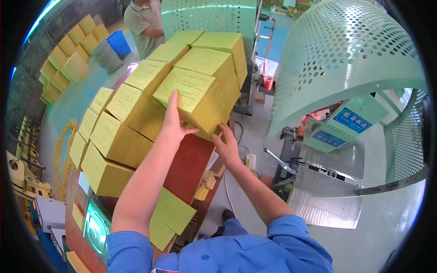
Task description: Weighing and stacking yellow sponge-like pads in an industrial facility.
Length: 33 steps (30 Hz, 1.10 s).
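Note:
A thick block of stacked yellow paper (pixel 186 86), its top marked with rows of wavy cuts, is between my two hands at the near end of a row of similar blocks. My left hand (pixel 174 122) grips its near left side, one finger reaching onto the top and the others partly hidden under its lower edge. At the lower right corner, the fingers of my right hand (pixel 226 143) are bent against the block. Whether the block rests fully on the table (pixel 191 159) or is tilted up, I cannot tell.
More yellow paper blocks (pixel 114 134) crowd the table's left. Flat yellow sheets (pixel 170 216) lie near me. A pale green machine with a perforated curved guard (pixel 327 68) stands right. Behind the stacks is another person (pixel 143 25). A blue bin (pixel 119 43) sits far left.

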Each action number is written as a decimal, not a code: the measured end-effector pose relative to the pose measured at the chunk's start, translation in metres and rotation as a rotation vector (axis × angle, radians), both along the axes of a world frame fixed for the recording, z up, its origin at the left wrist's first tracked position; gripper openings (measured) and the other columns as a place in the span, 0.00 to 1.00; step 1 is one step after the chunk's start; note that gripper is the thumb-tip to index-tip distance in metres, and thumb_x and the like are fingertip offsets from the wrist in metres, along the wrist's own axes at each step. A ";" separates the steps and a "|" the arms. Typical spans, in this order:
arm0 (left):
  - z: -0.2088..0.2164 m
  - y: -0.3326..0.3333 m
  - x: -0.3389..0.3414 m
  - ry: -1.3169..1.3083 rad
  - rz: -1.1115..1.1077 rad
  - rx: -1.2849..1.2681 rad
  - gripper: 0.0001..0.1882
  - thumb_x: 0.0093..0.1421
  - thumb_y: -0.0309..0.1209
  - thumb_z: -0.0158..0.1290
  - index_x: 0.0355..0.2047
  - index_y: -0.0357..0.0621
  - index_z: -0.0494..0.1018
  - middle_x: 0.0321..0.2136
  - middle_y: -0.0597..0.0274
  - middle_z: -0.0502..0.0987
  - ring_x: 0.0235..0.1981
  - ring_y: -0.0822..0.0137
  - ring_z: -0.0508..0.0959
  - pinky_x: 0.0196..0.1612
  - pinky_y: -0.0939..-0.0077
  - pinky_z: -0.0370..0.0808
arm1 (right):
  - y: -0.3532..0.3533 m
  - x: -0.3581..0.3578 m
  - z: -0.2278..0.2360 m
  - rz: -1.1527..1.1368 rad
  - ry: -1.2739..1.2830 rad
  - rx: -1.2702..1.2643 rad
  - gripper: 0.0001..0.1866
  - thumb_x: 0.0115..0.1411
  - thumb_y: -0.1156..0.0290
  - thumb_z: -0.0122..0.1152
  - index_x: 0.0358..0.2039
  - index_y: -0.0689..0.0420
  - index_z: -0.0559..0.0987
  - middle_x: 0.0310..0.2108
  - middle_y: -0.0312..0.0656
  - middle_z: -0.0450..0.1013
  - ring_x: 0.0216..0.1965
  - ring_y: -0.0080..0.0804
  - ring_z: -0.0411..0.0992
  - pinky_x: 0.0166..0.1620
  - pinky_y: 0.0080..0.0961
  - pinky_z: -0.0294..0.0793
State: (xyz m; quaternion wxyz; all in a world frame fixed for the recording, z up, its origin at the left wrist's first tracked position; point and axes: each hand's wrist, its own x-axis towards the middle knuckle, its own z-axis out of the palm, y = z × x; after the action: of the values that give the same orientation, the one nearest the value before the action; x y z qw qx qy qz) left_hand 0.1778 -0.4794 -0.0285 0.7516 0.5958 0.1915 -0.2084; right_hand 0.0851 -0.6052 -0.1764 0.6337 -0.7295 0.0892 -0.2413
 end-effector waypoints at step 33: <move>-0.173 0.469 -0.730 0.129 0.602 -0.375 0.27 0.67 0.50 0.44 0.33 0.34 0.76 0.33 0.47 0.81 0.37 0.55 0.80 0.45 0.58 0.76 | 0.260 -0.419 -0.089 1.057 0.794 -0.192 0.14 0.61 0.66 0.57 0.41 0.60 0.81 0.35 0.45 0.79 0.35 0.32 0.79 0.40 0.28 0.78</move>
State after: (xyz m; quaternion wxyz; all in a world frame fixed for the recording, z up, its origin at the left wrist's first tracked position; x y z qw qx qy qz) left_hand -0.5521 -0.0101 -0.2018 0.8619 0.3502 0.3637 -0.0463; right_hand -0.3334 -0.3454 -0.2655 0.5181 -0.7616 -0.0758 0.3818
